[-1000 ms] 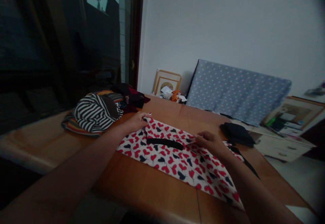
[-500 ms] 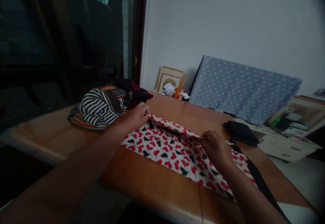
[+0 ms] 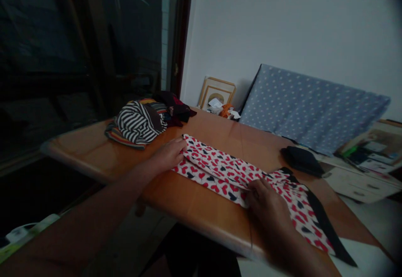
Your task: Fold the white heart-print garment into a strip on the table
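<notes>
A white garment [image 3: 220,159] with red and black hearts lies across the wooden table, one long side folded over the rest. My left hand [image 3: 174,153] is closed on the left end of the folded edge. Farther right, my right hand [image 3: 265,197] pinches the same edge, its fingers partly hidden from view. Beyond the right hand the garment spreads out flat, with a black band [image 3: 326,222] along its right end. The exact kind of garment cannot be made out.
On the table [image 3: 91,151], a heap of striped clothes [image 3: 138,122] and dark red cloth [image 3: 176,105] sits at the far left. A folded black cloth [image 3: 301,159] lies at the right edge. Behind stand a blue dotted cover [image 3: 307,109], picture frames [image 3: 216,90] and a white drawer unit [image 3: 361,185].
Both hands have brought the lifted edge of the heart-print garment toward me and down, so it now lies folded over the near part. The view has shifted slightly.
</notes>
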### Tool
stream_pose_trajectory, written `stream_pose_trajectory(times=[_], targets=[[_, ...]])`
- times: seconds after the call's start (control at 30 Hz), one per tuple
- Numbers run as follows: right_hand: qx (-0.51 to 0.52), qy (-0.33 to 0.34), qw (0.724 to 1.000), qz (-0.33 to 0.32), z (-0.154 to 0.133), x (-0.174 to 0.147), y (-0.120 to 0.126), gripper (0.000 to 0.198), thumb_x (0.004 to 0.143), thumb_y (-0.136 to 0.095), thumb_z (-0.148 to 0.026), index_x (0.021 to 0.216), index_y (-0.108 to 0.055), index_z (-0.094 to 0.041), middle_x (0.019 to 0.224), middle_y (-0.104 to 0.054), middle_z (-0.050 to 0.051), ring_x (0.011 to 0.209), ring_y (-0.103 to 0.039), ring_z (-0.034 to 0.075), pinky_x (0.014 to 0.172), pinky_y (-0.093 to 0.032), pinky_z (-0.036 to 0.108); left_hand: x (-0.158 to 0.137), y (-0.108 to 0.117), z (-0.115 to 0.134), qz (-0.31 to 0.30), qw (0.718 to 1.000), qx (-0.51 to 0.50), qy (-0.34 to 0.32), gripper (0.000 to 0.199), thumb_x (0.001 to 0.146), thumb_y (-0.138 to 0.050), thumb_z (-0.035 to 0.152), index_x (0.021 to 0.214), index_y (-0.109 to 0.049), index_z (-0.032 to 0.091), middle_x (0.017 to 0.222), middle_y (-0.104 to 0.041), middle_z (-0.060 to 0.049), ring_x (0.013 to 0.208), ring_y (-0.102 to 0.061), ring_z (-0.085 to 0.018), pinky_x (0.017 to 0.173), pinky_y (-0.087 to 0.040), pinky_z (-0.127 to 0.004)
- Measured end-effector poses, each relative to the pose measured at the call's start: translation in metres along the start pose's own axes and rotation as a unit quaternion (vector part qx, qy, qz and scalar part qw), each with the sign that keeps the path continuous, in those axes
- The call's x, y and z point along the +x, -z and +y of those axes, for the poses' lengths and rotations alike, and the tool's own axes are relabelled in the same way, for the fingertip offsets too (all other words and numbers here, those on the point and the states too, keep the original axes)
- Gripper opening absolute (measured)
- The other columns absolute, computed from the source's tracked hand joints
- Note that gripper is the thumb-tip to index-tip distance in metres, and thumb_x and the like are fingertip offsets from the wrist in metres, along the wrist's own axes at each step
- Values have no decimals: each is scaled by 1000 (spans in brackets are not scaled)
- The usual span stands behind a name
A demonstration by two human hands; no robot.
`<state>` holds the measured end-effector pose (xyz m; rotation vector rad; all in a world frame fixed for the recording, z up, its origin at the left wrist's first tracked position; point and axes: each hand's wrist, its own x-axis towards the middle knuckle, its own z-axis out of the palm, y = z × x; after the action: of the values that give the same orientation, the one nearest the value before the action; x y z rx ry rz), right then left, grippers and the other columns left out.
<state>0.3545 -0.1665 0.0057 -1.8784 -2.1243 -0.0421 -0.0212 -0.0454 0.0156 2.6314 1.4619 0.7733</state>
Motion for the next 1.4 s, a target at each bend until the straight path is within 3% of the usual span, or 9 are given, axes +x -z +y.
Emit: stream_pose_trajectory(times=[0.1,0.3,0.63,0.7,0.8,0.87,0.93,1.23,1.4], targets=[[-1,5,1000,11,-1,-10,2,22,98,-47,-34,103,-67,-27,104,-65,3,81,-63,18,67,-39,29,-9,8,7,16,1000,23,-13,11,82,-53,14,90,-54,22,101,-60,-6,95,-54,-23,80,-41,-34],[-19,17,1000,-11,2,-25,-3,27,101,-41,-34,105,-67,-27,108,-65,5,85,-65,19,69,-42,30,-33,8,8,-43,998,32,-15,17,77,-56,13,90,-57,24,99,-60,-5,96,-54,-25,80,-39,-35],[-23,1,1000,-16,2,-33,-3,30,101,-39,-37,106,-68,-28,109,-65,5,83,-65,19,67,-43,31,-42,11,8,-43,999,-15,-23,13,79,-57,17,89,-60,24,97,-63,-4,97,-56,-24,85,-38,-36],[-24,1,1000,-20,4,-35,-6,30,101,-39,-38,105,-68,-29,108,-65,4,80,-65,19,66,-43,31,-43,8,1,-29,997,-67,5,13,76,-59,17,87,-59,23,94,-62,-3,90,-57,-21,79,-41,-32],[-19,0,1000,-16,8,-37,-11,30,99,-42,-40,106,-69,-31,108,-66,4,81,-66,20,65,-43,32,-43,1,-19,57,983,-133,112,10,77,-56,17,86,-56,22,83,-60,0,74,-55,-17,67,-40,-28],[-11,2,1000,-8,10,-37,-14,31,99,-42,-42,107,-69,-31,110,-66,5,85,-67,21,68,-45,33,-41,-2,-32,120,966,-141,177,6,80,-53,18,85,-55,22,76,-58,2,70,-54,-16,63,-39,-27],[0,10,1000,0,14,-37,-17,32,99,-41,-42,109,-69,-31,112,-67,5,90,-67,22,72,-47,34,-40,-4,-39,142,958,-131,213,5,84,-52,21,84,-56,22,75,-60,2,70,-54,-15,62,-38,-26],[12,18,1000,7,20,-36,-26,31,99,-42,-43,105,-69,-30,109,-67,6,87,-67,23,69,-47,35,-31,1,-6,2,965,-6,261,29,86,-61,48,75,-71,23,83,-72,-5,80,-61,-22,72,-37,-33],[13,13,1000,26,9,-41,-15,32,99,-42,-42,107,-71,-30,113,-68,7,90,-67,22,68,-48,33,-30,-5,-3,39,968,47,244,17,82,-64,35,72,-68,23,83,-71,-6,85,-60,-26,83,-37,-41]])
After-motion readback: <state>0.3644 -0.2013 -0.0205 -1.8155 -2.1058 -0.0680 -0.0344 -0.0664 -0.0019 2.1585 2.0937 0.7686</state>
